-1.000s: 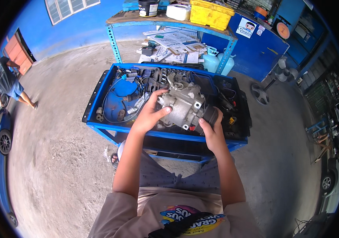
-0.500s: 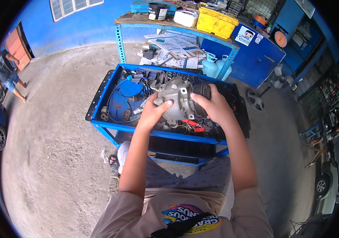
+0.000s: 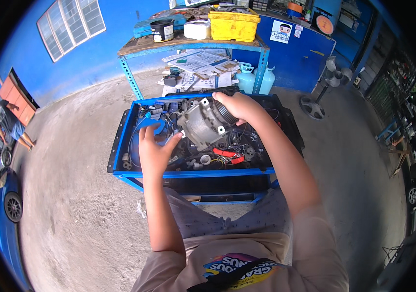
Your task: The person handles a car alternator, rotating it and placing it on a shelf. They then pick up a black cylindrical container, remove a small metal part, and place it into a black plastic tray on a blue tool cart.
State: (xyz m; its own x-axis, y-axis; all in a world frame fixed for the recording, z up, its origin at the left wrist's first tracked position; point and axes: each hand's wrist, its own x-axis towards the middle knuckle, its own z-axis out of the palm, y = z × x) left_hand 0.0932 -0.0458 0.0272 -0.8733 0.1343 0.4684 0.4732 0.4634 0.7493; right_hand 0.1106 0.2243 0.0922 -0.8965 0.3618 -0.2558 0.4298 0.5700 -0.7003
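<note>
A grey metal car air-conditioning compressor (image 3: 199,126) is held tilted over a blue tool cart (image 3: 203,173). My right hand (image 3: 241,108) is closed around its black grooved pulley (image 3: 223,113), which points up and to the right. Just left of the casing, my left hand (image 3: 155,152) is open, fingers raised and spread, the thumb near a mounting lug; I cannot tell whether it touches. Beneath the compressor lie red-handled pieces (image 3: 227,155), a pale ring-shaped part (image 3: 205,159) and assorted small parts. A thin cable runs along the tray's left side.
Behind the cart stands a blue metal rack (image 3: 130,78) carrying a yellow bin (image 3: 233,26) and a black tub (image 3: 162,31). Light-blue gas cylinders (image 3: 245,78) stand under it. A pedestal fan (image 3: 312,104) is to the right. Far left, a person (image 3: 10,119) is near a blue car (image 3: 6,204).
My left hand has come off the compressor and opened. The compressor has tilted, its pulley end rising, with my right hand still on the pulley. The view has shifted.
</note>
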